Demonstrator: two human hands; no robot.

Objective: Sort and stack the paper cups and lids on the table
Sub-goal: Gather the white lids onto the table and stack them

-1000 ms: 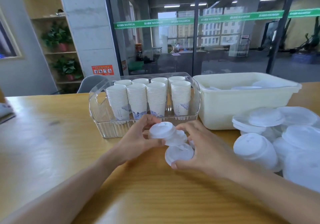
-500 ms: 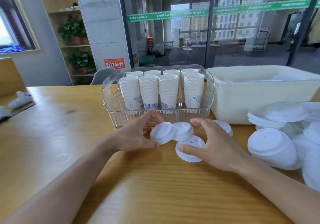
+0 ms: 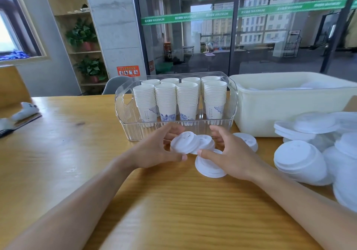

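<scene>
Centrally: left hand (image 3: 154,151) grasping a tilted white lid (image 3: 184,142); right hand (image 3: 231,153) grasping a second lid (image 3: 205,143); third lid (image 3: 207,167) on tabletop (image 3: 77,153); cup stacks (image 3: 179,99) in clear bin (image 3: 123,112).

The table (image 3: 58,162) carries a clear bin (image 3: 123,118) toward its far edge, centre; eight cup stacks (image 3: 186,100) stand upright inside it in two rows of four. A tub (image 3: 270,112) sits just beside the bin on its right, holding lids. Lid stacks (image 3: 301,160) lie near the table's right edge, before the tub. Before the bin, the left hand (image 3: 154,151) and right hand (image 3: 233,155) hold small lids (image 3: 185,142); another lid (image 3: 207,167) lies beneath them, one more lid (image 3: 248,140) to the right.
</scene>
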